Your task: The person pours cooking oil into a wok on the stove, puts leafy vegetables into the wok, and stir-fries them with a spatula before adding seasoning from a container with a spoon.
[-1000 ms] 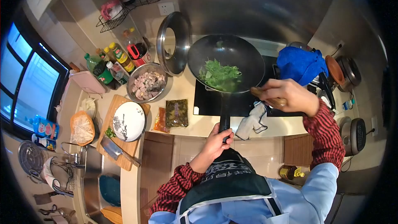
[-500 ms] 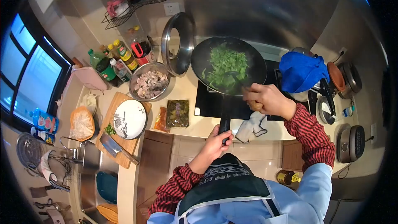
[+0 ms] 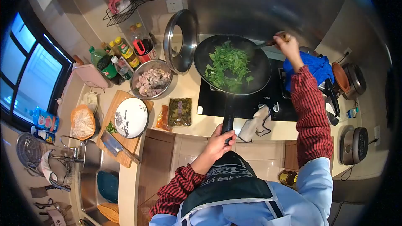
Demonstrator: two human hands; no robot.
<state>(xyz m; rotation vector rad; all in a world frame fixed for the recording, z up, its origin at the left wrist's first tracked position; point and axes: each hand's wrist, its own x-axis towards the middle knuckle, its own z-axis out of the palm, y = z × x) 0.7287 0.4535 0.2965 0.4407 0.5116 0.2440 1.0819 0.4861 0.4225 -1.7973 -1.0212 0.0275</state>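
Observation:
Chopped leafy greens (image 3: 228, 65) lie in a black wok (image 3: 261, 73) on the stove. My left hand (image 3: 218, 141) is wrapped round the wok's black handle (image 3: 228, 119). Off the wok's upper right side, my right hand (image 3: 288, 47) grips the wooden handle of a spatula (image 3: 266, 44), whose dark metal end reaches over the wok's right rim. A white cloth (image 3: 252, 126) with a dark edge lies at the counter's front edge, right of the wok handle.
Left of the wok stand a steel lid (image 3: 191, 37), a bowl of raw meat pieces (image 3: 153, 81) and several bottles. A plate (image 3: 130, 117) and a cleaver (image 3: 112, 144) lie on the cutting board (image 3: 106, 117). A blue cloth (image 3: 316, 69) covers something at the right.
My right hand has moved up and right with the spatula, away from the greens. The greens have shifted in the wok. My left hand stays on the handle.

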